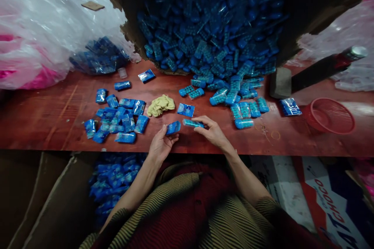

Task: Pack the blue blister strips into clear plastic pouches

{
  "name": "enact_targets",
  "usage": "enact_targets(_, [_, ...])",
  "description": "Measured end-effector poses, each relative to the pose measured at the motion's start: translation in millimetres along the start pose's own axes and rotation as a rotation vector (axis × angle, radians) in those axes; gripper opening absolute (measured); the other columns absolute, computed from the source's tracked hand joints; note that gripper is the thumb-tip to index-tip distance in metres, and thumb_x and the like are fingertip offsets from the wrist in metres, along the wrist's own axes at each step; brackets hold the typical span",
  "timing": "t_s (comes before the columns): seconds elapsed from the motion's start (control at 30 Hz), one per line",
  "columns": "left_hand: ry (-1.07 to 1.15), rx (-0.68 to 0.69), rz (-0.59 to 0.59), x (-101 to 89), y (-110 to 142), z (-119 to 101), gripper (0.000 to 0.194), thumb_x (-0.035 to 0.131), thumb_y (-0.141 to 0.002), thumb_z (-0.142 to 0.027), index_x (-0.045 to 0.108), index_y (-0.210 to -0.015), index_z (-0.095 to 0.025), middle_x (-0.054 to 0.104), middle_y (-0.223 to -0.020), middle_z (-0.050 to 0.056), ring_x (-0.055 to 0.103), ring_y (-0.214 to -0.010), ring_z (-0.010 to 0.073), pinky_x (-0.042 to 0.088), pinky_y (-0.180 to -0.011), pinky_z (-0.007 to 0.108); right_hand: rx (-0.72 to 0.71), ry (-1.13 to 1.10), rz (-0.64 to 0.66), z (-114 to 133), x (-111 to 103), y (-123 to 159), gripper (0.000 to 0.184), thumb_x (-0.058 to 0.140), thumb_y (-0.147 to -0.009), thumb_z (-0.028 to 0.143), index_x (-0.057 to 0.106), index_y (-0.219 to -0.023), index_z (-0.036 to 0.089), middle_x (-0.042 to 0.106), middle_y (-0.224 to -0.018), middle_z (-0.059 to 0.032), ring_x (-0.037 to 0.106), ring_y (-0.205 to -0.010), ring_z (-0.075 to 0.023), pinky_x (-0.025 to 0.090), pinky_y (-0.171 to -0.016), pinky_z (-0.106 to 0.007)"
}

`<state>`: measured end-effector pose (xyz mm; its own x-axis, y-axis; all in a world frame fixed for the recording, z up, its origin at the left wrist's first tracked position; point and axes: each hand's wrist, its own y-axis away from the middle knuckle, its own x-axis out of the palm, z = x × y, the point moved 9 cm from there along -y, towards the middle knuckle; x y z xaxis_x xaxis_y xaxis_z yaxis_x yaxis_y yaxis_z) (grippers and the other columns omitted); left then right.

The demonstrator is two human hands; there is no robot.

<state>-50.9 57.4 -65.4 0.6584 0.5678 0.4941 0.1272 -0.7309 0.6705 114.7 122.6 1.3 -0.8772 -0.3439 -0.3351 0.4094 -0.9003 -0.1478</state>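
My left hand point(160, 144) pinches a small blue plastic packet point(173, 127) just above the red table point(58, 124). My right hand point(213, 131) grips a blue-capped tube of beads point(193, 123) right beside it, fingers curled round one end. A flat blue packet point(186, 109) lies just beyond both hands. Several filled blue packets point(119, 118) are piled to the left. Loose blue tubes point(233, 97) spill from a big heap point(210, 27) in an open cardboard box at the back.
A yellow cloth point(160, 105) lies near the middle. A red mesh basket point(330, 115) sits at right, with a block and dark handle point(315, 72) behind it. Clear plastic bags point(43, 19) fill the left. Below the table, a box point(113, 183) holds more blue packets.
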Motion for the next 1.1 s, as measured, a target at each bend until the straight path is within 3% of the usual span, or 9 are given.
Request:
enact_targets(0.23, [-0.044,0.044,0.048,7.3,2,-2,0.018,0.066,-0.075,-0.028,0.062,-0.082,-0.013,0.069,-0.070,0.004,0.065,-0.059,0.0162,0.052,-0.051,0.026,-0.052,-0.124,0.046,31,-3,4,0.022,0.067,-0.077,0.027,0.068,-0.099,0.024,0.059,-0.097,-0.0025,0.058,-0.095,-0.0159,0.046,-0.085,-0.034])
enact_targets(0.73, [-0.134,0.134,0.122,11.3,3,-11,0.031,0.078,-0.060,-0.033,0.055,-0.070,-0.014,0.062,-0.062,-0.002,0.060,-0.053,0.0110,0.053,-0.049,0.022,-0.062,-0.087,-0.058,31,1,10,0.023,0.066,-0.077,0.024,0.064,-0.100,0.022,0.055,-0.102,-0.0046,0.056,-0.097,-0.0172,0.046,-0.087,-0.035])
enact_targets(1.1, [-0.120,0.254,0.105,14.5,8,-24,0.035,0.081,-0.056,-0.033,0.052,-0.063,-0.014,0.056,-0.057,-0.004,0.053,-0.051,0.0073,0.048,-0.051,0.019,-0.097,0.007,-0.131,36,7,16,0.024,0.065,-0.078,0.024,0.064,-0.102,0.023,0.055,-0.106,-0.0063,0.055,-0.102,-0.0192,0.045,-0.092,-0.038])
